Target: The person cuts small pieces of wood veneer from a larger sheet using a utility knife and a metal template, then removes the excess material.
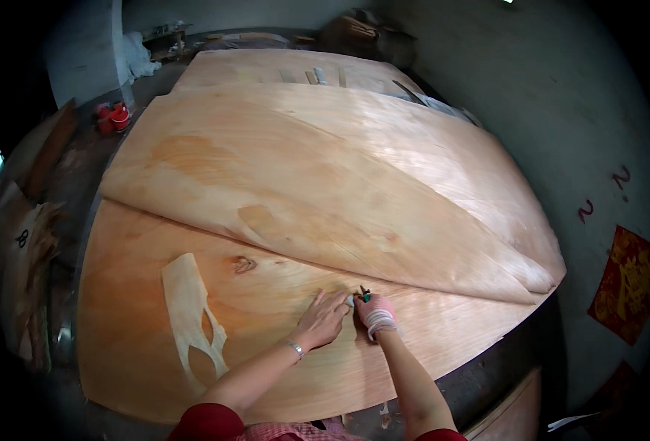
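A large sheet of wood veneer [266,367] lies flat under both hands. Fingers stretched out, my left hand [323,320] rests on it, with a silver band round the wrist and something white at a fingertip. Just to its right, my right hand [375,312], in a pink and white glove, is closed round a small green and dark tool [365,295]. The tool's tip points away from me; its kind is too small to make out. Beyond the hands runs the edge of a second veneer sheet [310,213], folded back over itself. A dark knot mark [244,264] shows left of them.
A cut veneer scrap [185,298] with oval holes lies at the left. Red buckets [113,117] stand on the floor beyond the left edge, above torn veneer pieces [31,250]. Thin strips [319,76] lie on the far sheets. A grey wall [516,81] borders the right side.
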`<state>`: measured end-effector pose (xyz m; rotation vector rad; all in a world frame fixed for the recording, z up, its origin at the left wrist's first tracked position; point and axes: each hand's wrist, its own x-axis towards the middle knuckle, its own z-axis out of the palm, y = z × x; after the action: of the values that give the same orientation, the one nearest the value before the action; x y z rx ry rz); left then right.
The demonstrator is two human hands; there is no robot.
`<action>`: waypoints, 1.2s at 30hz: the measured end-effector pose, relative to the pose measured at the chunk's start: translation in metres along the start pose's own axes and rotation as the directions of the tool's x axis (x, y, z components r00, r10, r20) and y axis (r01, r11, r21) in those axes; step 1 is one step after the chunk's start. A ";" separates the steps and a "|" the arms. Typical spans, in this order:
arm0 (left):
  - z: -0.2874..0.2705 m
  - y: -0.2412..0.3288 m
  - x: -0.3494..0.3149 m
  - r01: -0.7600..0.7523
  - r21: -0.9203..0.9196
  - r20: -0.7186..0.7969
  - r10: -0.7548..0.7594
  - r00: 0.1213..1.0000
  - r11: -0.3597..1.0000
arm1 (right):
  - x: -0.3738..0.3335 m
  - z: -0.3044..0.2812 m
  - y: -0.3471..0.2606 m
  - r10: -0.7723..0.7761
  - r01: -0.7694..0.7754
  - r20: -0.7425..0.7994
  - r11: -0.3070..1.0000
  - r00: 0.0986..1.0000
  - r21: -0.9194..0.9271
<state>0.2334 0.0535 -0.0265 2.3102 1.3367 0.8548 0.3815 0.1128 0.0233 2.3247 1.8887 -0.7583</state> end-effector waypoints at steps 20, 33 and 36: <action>-0.177 0.061 -0.410 0.666 0.410 -0.231 -0.635 0.737 0.623 | -0.008 0.007 -0.003 -0.068 0.063 -0.213 0.997 0.975 -0.033; -0.198 0.016 -0.415 0.510 0.378 -0.077 -0.522 0.849 0.773 | -0.009 0.009 -0.001 -0.037 0.024 -0.226 0.998 0.973 -0.060; -0.197 -0.001 -0.406 0.373 0.372 -0.130 -0.350 0.928 0.850 | -0.027 -0.003 0.005 -0.106 0.120 -0.253 0.992 0.962 0.042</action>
<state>-0.0474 -0.2991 -0.0108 2.1945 2.0461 0.5729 0.3837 0.0880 0.0359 2.4676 2.1441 -0.5557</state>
